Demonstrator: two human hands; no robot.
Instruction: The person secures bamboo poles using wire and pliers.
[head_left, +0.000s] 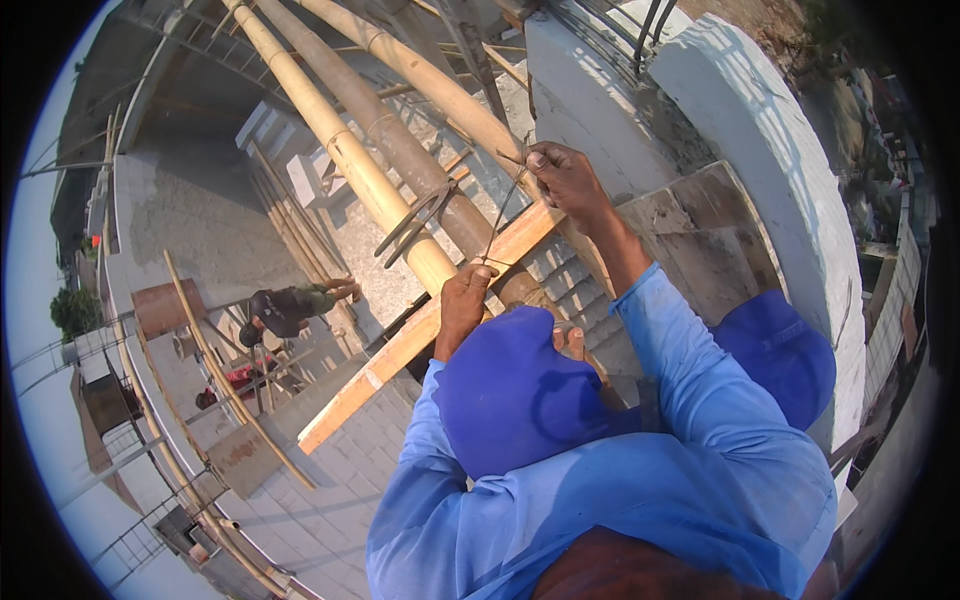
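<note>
A thin dark tie wire [503, 211] runs taut between my two hands, across a light wooden batten [370, 375]. My left hand [464, 303] is closed on the wire's lower end, close against the batten. Higher up and to the right, my right hand [572, 180] pinches the upper end beside a bamboo pole [450, 97]. Under the batten pass a yellow bamboo pole [350, 155] and a browner pole [425, 165]. Bent dark rods [412, 228] hook over these two poles, left of my hands. Fingertips hide the wire's ends.
Thick white curved concrete walls [765, 150] rise at the right, with a stained wooden board [695, 225] beside them. Far below on the left, a person in dark clothes [285, 312] bends near more bamboo poles [235, 385]. A block wall [330, 500] lies below the batten.
</note>
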